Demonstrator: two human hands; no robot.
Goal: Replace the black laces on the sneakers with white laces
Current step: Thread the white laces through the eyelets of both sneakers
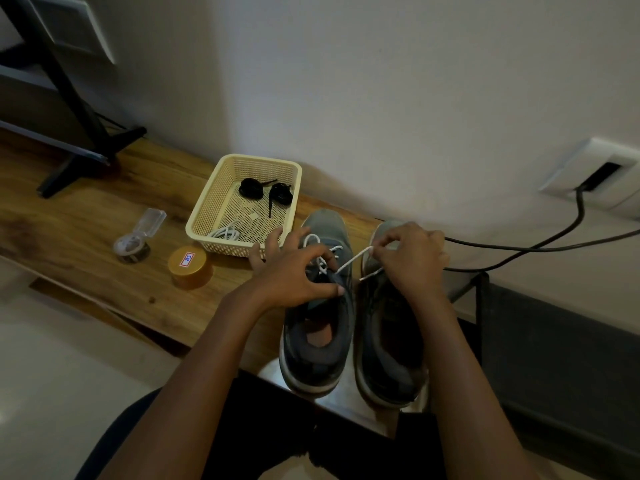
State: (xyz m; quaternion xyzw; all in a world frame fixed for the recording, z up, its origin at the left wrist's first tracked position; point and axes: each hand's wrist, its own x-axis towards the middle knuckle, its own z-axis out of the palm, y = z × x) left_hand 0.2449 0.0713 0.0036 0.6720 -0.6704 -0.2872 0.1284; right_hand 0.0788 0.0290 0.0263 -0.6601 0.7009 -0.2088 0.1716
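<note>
Two grey sneakers, white soles, dark collars. They sit side by side at the near edge of the desk (86, 220), by its right end, heels hanging over that edge and toes toward the wall.

Left sneaker (317, 327): white lace (349, 263) partly threaded, with a few crossings and a loose loop over the toe end. Right sneaker (389, 334): can't tell the lacing, it's dark and the hand covers it.

Left hand (294, 271) is on top of the left sneaker's throat. Fingers are curled over the lacing, thumb pressed on the tongue, so it grips the shoe there.

Right hand (412, 258) is above the right sneaker's toe. Fingertips pinch the free end of the white lace. The lace runs taut from the left sneaker's eyelets across the gap up to that pinch, and a short tail hangs below the hand.

Cream basket (207, 216) stands just beyond the left hand, touching or almost touching its fingers. Inside it are two coiled black laces (251, 188) at the far side and a spare white lace (225, 233) bundled in the near corner.
</note>
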